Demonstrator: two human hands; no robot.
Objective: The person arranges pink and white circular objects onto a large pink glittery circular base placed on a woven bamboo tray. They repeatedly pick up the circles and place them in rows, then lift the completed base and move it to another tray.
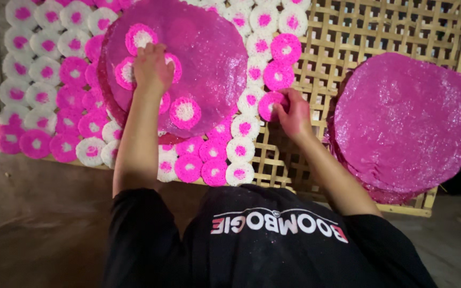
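Black cloth of the person's T-shirt [273,240] fills the bottom of the view, and both bare forearms reach away from it over a woven bamboo lattice tray [380,32] resting on a brown floor [33,202]. On the far side of the body, the left hand [152,68] is curled, knuckles up, on a large round translucent pink plastic sheet [209,48] that lies over the left part of the tray; its fingertips pinch one small round pink-and-white lacy disc [173,66] among a few others sitting on that sheet. Whether the disc is lifted or only pressed cannot be told. The right hand [294,114] is partly closed, thumb and fingers gripping a small round pink disc with a white centre [269,104] at the right edge of the rows of small pink and white discs [44,80] that cover the left half of the tray, packed edge to edge. To the right, well apart from both hands, a stack of large round pink glossy sheets [406,122] sits on the bare lattice.
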